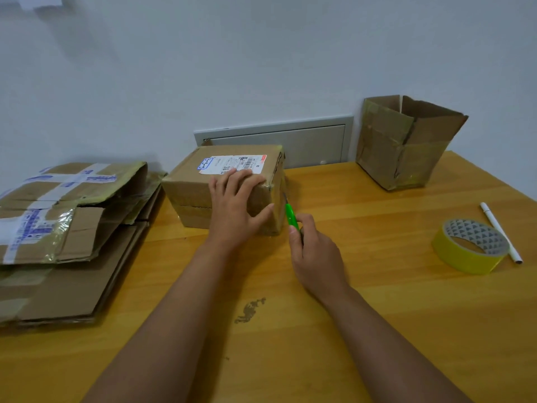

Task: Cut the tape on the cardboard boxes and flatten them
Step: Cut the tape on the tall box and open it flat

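Observation:
A closed cardboard box (191, 187) with a white shipping label on top stands in the middle of the wooden table (377, 315). My left hand (236, 205) lies over its near right corner, fingers spread on the top and thumb against the front face. My right hand (315, 254) grips a green utility knife (291, 216) whose blade tip touches the box's taped right side. A stack of flattened boxes (66, 228) lies at the left. An open-topped cardboard box (406, 144) stands at the back right.
A yellow tape roll (465, 257) lies near the right edge with a white pen (499, 231) beside it. A dark stain (250, 311) marks the wood between my forearms. The wall behind has a grey panel (290, 141).

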### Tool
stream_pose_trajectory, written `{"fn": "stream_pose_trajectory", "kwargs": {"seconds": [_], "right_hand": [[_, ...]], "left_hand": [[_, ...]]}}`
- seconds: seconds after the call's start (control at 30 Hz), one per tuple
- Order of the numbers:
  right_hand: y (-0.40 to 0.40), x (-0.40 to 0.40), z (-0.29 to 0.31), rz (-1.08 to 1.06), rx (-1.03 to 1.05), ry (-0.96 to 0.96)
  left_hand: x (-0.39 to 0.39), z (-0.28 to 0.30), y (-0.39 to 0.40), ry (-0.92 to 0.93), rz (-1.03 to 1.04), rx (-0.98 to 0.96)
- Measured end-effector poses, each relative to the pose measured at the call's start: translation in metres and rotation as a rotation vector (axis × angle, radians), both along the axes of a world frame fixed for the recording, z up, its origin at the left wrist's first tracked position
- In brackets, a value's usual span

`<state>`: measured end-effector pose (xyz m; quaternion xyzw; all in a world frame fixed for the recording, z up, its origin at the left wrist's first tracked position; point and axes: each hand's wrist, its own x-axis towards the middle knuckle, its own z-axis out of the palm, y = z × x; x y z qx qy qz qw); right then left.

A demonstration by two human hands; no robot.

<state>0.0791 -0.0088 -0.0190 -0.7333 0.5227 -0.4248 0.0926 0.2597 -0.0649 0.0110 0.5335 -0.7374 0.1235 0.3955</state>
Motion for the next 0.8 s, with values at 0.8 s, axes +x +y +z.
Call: {"fn": "stream_pose_trajectory", "kwargs": {"seconds": [0.8], "right_hand": [[-0.0103, 0.0065, -0.0016, 0.001, -0.13, 0.102]], "left_hand": [[0.0024, -0.0001, -0.0007, 0.16, -0.04, 0.015]]}}
